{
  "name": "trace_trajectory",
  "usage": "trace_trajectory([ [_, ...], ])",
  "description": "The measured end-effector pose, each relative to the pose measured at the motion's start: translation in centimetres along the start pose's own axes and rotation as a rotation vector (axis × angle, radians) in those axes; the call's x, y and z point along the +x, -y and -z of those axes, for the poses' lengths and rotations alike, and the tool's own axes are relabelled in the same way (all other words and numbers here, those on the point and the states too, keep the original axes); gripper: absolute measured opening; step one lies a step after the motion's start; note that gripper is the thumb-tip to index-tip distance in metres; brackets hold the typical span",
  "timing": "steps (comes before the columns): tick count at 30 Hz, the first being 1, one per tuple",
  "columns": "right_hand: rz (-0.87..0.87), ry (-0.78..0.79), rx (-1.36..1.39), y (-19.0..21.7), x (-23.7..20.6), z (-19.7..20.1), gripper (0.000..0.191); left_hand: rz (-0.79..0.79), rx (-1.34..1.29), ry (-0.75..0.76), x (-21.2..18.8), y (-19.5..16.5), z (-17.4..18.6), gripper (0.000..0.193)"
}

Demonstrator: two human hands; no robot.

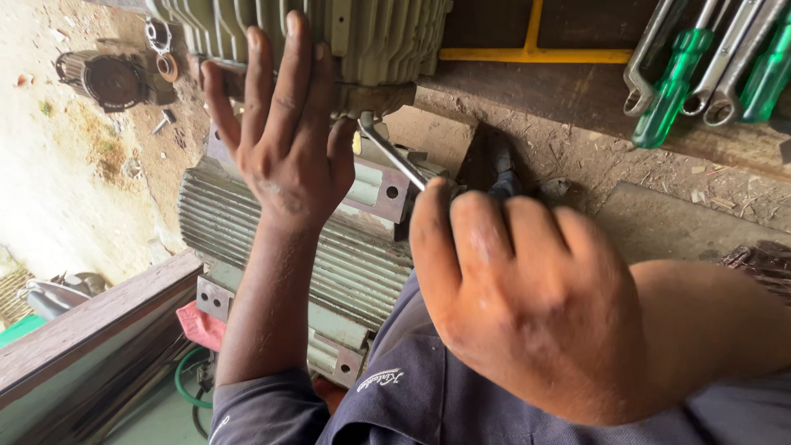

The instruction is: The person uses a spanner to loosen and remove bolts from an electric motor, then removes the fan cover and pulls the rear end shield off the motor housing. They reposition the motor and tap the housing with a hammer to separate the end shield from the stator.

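The finned electric motor (288,239), grey-green with ribbed housing and drilled mounting feet, occupies the centre left of the view. A second finned motor housing (371,33) sits at the far edge, just above it, resting on a rusty bracket. The wooden workbench (593,107), dusted with debris, extends to the right.

The right hand (527,305) is the nearest object, in the near right foreground. It is clenched around the handle of a steel wrench (395,156); the handle end is hidden inside the fist. The wrench shaft runs from the fist toward the far left, and its head meets the bracket under the far motor housing.

The left hand (284,132) is released, fingers spread and extended, palm against the lower edge of the far motor housing. It grasps nothing.

At the far right, green-handled screwdrivers (671,86) lie among several ring spanners (725,58) on the bench. At the far left, a smaller rusty motor part (111,78) lies on the sandy ground (49,165). A green hose (185,387) shows at the near left, beside a red cloth (202,325).
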State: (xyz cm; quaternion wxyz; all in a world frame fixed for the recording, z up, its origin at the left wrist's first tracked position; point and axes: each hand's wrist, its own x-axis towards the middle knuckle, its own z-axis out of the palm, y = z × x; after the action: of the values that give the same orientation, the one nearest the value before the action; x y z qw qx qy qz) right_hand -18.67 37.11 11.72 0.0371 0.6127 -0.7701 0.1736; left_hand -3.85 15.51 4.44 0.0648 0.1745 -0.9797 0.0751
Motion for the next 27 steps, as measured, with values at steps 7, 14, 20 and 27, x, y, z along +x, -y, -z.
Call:
trace_trajectory([
  [7, 0.102, 0.050, -0.236, 1.6, 1.9, 1.9, 0.016, -0.010, -0.118, -0.022, -0.5, 0.2, 0.8, 0.047],
  [14, 0.168, 0.293, -0.455, 3.6, 3.4, 2.0, 0.009, -0.075, -0.172, -0.125, -0.6, 1.0, 0.9, 0.051],
  [20, 0.153, 0.307, -0.522, 4.1, 2.9, 1.2, 0.008, -0.063, -0.258, -0.182, -1.4, 1.4, 0.3, 0.054],
  [27, 0.125, 0.268, -0.463, 3.1, 1.7, -0.3, 0.007, -0.083, -0.181, -0.275, -1.9, 1.5, -1.1, 0.053],
])
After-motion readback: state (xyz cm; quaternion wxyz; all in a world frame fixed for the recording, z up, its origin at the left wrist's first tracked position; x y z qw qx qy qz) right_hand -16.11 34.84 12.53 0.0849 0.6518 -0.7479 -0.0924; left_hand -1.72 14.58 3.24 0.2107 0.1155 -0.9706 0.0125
